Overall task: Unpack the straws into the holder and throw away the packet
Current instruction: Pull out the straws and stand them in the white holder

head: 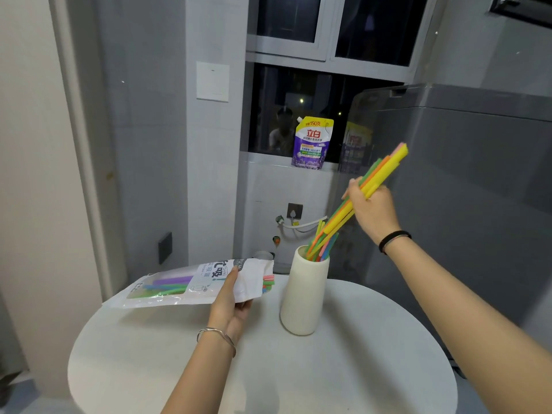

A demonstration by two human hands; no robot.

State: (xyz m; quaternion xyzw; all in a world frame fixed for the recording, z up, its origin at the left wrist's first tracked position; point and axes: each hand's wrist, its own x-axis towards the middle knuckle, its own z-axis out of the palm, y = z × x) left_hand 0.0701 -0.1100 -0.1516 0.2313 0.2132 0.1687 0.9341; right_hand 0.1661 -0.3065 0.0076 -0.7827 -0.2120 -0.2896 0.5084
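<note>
The right hand [373,210] clamped a bundle of straws [370,186], lower ends entering the holder [303,297] on the bench [358,369], while the left hand [230,306] gripped the packet [191,282] still holding several; releasing seemed next.

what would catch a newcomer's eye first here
The bright bundle of yellow, orange and green straws in the right hand, slanting down into the cream ceramic holder on the round white table. Then the clear plastic packet in the left hand, straws remaining inside.

Left hand [231,306] is low, palm up-ish, fingers [231,277] pinched closed on something flat. Right hand [372,209] is raised higher, fist closed, forearm reaching forward.
</note>
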